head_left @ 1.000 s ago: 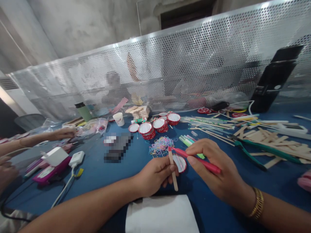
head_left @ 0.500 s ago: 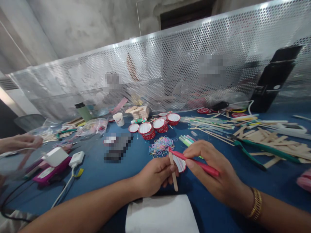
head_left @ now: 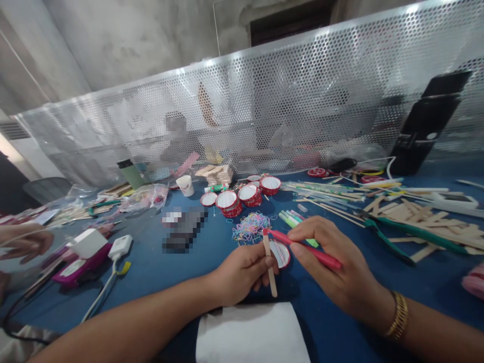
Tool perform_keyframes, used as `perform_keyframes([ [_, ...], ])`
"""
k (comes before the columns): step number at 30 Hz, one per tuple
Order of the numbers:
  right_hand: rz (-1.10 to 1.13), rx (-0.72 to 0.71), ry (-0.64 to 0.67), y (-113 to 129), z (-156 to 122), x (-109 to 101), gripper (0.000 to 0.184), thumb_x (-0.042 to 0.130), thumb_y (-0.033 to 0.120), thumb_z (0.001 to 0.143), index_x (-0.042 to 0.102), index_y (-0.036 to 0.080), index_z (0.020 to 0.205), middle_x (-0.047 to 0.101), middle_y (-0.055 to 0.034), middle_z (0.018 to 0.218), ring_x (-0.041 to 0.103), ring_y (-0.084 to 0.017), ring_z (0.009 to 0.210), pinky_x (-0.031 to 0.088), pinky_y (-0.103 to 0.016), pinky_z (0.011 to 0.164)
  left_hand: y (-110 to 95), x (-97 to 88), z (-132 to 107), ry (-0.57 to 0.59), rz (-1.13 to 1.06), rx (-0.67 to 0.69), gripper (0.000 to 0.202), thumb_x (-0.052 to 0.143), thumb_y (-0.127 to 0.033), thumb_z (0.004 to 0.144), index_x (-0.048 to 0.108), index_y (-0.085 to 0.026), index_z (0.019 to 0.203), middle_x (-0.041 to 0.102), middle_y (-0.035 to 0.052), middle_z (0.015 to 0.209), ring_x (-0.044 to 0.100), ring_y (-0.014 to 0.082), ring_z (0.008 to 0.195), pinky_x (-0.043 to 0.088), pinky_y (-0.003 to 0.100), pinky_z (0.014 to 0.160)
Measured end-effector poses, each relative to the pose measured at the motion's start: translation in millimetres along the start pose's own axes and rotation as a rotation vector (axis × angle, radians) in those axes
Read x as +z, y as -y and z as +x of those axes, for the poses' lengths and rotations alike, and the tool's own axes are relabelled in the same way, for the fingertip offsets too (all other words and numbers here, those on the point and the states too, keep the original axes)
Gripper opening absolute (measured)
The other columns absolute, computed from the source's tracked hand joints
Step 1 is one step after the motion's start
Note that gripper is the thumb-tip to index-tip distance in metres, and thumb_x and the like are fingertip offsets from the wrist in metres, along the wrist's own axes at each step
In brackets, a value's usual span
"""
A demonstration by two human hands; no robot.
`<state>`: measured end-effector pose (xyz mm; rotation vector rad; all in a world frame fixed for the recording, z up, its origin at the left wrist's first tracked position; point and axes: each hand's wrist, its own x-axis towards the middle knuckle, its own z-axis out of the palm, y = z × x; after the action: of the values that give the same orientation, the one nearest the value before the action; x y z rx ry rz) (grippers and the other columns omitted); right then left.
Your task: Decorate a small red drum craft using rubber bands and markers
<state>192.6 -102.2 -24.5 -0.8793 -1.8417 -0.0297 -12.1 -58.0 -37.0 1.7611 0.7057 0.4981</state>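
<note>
My left hand (head_left: 245, 269) pinches a flat wooden craft stick (head_left: 271, 277), held nearly upright above the blue table. The stick's upper end shows red colour. In my right hand (head_left: 333, 257) is a red marker (head_left: 317, 253), its tip at the upper end of the stick; whether it touches is hard to tell. Just behind my left hand lies a round white lid with a red rim (head_left: 281, 255). Beyond that sits a heap of small colourful rubber bands (head_left: 250, 227). Several pastel markers (head_left: 290, 218) lie behind my right hand.
White paper (head_left: 251, 335) lies in front of me. Red-rimmed tins (head_left: 228, 204) and a paper cup (head_left: 185, 186) stand farther back. Green-handled pliers (head_left: 393, 237) and loose craft sticks (head_left: 427, 218) are at right. Another person's hand (head_left: 28, 242), a charger and cables are at left.
The red at the stick's upper end looks slightly larger, and the marker has shifted a little to the right. At left, the other person's hand has moved left and opened.
</note>
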Motion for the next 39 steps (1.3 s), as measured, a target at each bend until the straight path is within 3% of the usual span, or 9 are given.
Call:
perform_keyframes([
  [6, 0.034, -0.007, 0.048, 0.2, -1.2, 0.4, 0.007, 0.054, 0.016, 0.091, 0.056, 0.023, 0.092, 0.063, -0.0023, 0.089, 0.057, -0.019, 0.086, 0.045, -0.038, 0.082, 3.1, -0.2, -0.2, 0.003, -0.013, -0.002, 0.037, 0.043, -0.05, 0.096, 0.055, -0.015, 0.089, 0.05, -0.0022, 0.067, 0.043, 0.006, 0.052, 0.035, 0.016, 0.046],
  [12, 0.012, 0.009, -0.019, -1.8, -1.2, 0.5, 0.006, 0.055, 0.018, 0.091, 0.056, 0.022, 0.095, 0.062, -0.0029, 0.09, 0.056, -0.019, 0.089, 0.045, -0.038, 0.082, -0.8, 0.2, -0.7, 0.01, 0.011, 0.025, 0.039, 0.043, -0.051, 0.096, 0.055, -0.015, 0.087, 0.049, -0.0021, 0.066, 0.043, 0.0064, 0.052, 0.037, 0.016, 0.046],
  [17, 0.032, -0.002, 0.039, -0.6, -0.7, 0.9, 0.006, 0.054, 0.017, 0.091, 0.056, 0.023, 0.093, 0.062, -0.0018, 0.089, 0.056, -0.018, 0.087, 0.045, -0.038, 0.082, 0.9, -0.2, -0.6, 0.01, -0.002, 0.002, 0.038, 0.042, -0.05, 0.096, 0.055, -0.016, 0.089, 0.049, -0.0026, 0.067, 0.043, 0.0062, 0.052, 0.036, 0.016, 0.046],
  [22, 0.0, 0.014, -0.027, -2.0, -1.7, 0.5, 0.007, 0.054, 0.018, 0.091, 0.056, 0.022, 0.096, 0.061, -0.0032, 0.09, 0.056, -0.019, 0.089, 0.045, -0.037, 0.082, 1.9, -0.1, -0.3, 0.004, -0.002, 0.013, 0.038, 0.042, -0.05, 0.096, 0.055, -0.016, 0.087, 0.049, -0.0025, 0.066, 0.043, 0.0062, 0.052, 0.037, 0.016, 0.046],
  [28, 0.026, -0.008, 0.046, 0.5, -1.0, 0.8, 0.004, 0.054, 0.019, 0.091, 0.056, 0.023, 0.092, 0.064, -0.0032, 0.089, 0.057, -0.019, 0.086, 0.045, -0.039, 0.081, 1.4, -0.3, 0.2, 0.012, -0.01, 0.0, 0.038, 0.042, -0.05, 0.097, 0.055, -0.015, 0.088, 0.049, -0.0027, 0.066, 0.043, 0.0054, 0.051, 0.036, 0.015, 0.045],
  [33, -0.015, 0.009, -0.019, -3.0, -1.3, 0.6, 0.005, 0.054, 0.02, 0.091, 0.056, 0.023, 0.094, 0.063, -0.0042, 0.089, 0.057, -0.02, 0.087, 0.047, -0.039, 0.081, 1.4, -0.6, -0.4, 0.0, 0.0, 0.011, 0.037, 0.043, -0.049, 0.096, 0.055, -0.015, 0.088, 0.05, -0.0025, 0.066, 0.043, 0.0057, 0.05, 0.036, 0.016, 0.045],
  [39, 0.037, -0.016, 0.026, -0.2, -1.2, -1.2, 0.007, 0.054, 0.016, 0.09, 0.055, 0.023, 0.093, 0.063, -0.0027, 0.09, 0.057, -0.019, 0.089, 0.046, -0.039, 0.083, -0.2, 0.5, -0.1, -0.002, -0.021, -0.004, 0.038, 0.043, -0.051, 0.096, 0.055, -0.015, 0.088, 0.049, -0.0025, 0.066, 0.043, 0.0059, 0.051, 0.036, 0.016, 0.045],
])
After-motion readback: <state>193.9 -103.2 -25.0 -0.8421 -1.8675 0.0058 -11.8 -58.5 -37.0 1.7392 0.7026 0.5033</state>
